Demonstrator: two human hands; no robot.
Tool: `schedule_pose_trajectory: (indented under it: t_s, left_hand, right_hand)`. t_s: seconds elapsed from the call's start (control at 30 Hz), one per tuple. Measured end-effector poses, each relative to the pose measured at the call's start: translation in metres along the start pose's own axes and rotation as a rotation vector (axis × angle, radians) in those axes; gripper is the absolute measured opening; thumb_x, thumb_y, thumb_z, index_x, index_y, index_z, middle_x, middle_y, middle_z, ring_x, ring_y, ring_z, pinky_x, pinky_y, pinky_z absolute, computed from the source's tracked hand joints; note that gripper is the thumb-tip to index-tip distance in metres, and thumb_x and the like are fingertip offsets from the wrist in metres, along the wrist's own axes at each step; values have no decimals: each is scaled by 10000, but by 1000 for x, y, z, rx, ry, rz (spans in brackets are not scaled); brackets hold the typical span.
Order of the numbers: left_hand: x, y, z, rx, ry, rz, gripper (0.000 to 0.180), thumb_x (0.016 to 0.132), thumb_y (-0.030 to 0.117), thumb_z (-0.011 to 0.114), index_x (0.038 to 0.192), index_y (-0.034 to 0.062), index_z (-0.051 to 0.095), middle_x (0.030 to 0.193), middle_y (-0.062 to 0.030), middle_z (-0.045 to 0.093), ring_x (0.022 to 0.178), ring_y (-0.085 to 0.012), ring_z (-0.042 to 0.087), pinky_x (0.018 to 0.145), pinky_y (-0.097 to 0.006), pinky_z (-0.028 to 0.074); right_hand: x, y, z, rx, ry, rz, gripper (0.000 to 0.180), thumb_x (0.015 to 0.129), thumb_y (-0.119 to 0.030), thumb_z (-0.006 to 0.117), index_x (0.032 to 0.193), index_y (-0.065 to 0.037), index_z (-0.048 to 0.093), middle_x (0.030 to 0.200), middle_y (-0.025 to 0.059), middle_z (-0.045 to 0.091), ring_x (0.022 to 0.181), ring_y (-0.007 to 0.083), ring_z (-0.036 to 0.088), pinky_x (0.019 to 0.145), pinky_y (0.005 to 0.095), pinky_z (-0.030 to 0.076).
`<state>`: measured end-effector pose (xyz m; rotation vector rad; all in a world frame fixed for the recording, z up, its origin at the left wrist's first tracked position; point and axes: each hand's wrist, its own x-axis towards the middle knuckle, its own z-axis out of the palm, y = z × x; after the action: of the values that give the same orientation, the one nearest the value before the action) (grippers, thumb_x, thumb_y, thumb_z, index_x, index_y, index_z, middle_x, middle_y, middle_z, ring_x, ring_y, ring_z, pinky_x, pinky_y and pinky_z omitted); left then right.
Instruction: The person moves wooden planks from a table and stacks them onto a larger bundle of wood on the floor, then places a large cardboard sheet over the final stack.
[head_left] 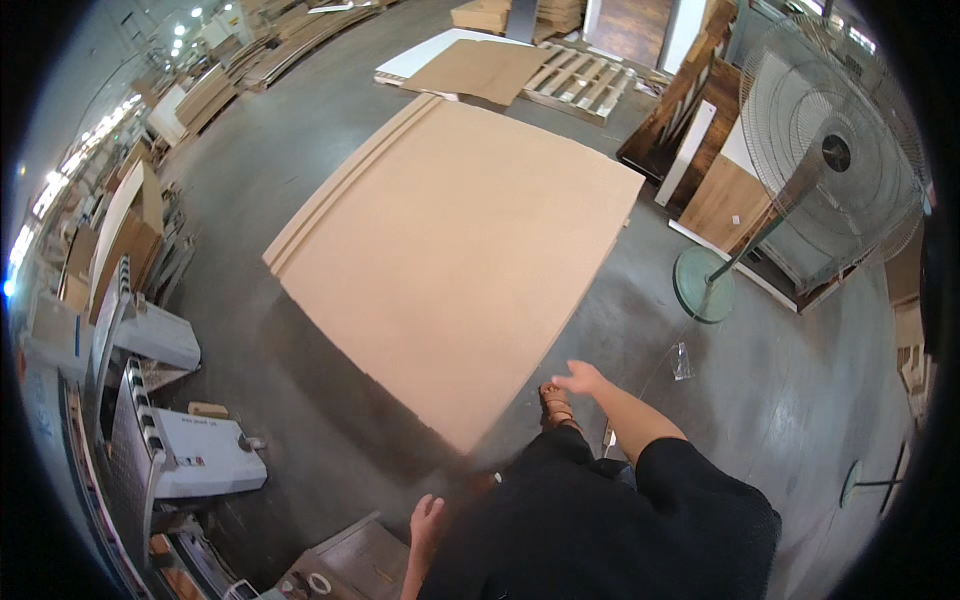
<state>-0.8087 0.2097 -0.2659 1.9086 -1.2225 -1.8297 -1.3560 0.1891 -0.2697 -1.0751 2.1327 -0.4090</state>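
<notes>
A large tan fibreboard panel (450, 240) lies flat in front of me, raised above the floor. Along its left side run narrow strips (350, 185) of the same colour. My right hand (580, 378) hangs just off the panel's right edge, fingers stretched out and holding nothing. Lower down, my left hand (428, 515) is beside my body, its fingers loosely bent and apart, with nothing seen in it. Neither hand touches the panel. My foot in a brown sandal (557, 405) stands beside the panel's near right edge.
A standing fan (835, 150) on a round green base (703, 285) is at the right, before leaning boards (725, 195). A wooden pallet (580, 80) and a brown sheet (480, 70) lie beyond the panel. White-grey machine parts (205, 455) line the left.
</notes>
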Motion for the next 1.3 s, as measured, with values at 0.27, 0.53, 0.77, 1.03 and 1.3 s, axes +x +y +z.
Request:
schedule_pose_trajectory:
  t_s: [0.27,0.53,0.77,1.03,1.3]
  left_hand:
    - [-46,-80,-73,-72,187,-218,490,867,300,716,1211,-30,605,846,-55,644,707,-142,601,615,-292,478]
    - [-60,-59,-37,-209,278,-147,645,854,381,714,1299,-48,527,1023,-127,679,892,-198,650,749,-324,515]
    - [-87,18,-24,-101,289,-128,720,839,409,721,1365,-18,475,1237,-171,626,1099,-240,620,891,-340,498]
    - [-33,-74,-93,-258,330,-133,628,841,390,715,1256,-57,565,1093,-136,666,930,-197,644,808,-315,505]
    - [-41,-182,-224,-421,307,-300,259,910,272,657,879,19,608,646,-39,524,476,-143,447,448,-341,373]
  right_hand:
    - [-77,49,18,-117,-231,292,930,719,-612,686,1315,80,510,1337,257,529,1273,345,500,1062,392,396]
    - [-13,-28,7,-63,40,-60,693,801,-447,681,1251,62,550,1291,264,551,1225,375,517,1051,414,400]
    - [18,-170,76,-74,49,-461,682,826,-426,688,1273,61,520,1302,273,530,1218,377,517,1042,421,406]
    - [-24,-274,160,-103,-346,-591,632,844,-446,679,1258,14,549,1199,214,617,1043,327,635,914,399,493]
    - [-36,-370,236,-165,-405,-552,529,863,-479,631,1101,-8,602,1023,184,669,956,326,643,825,412,495]
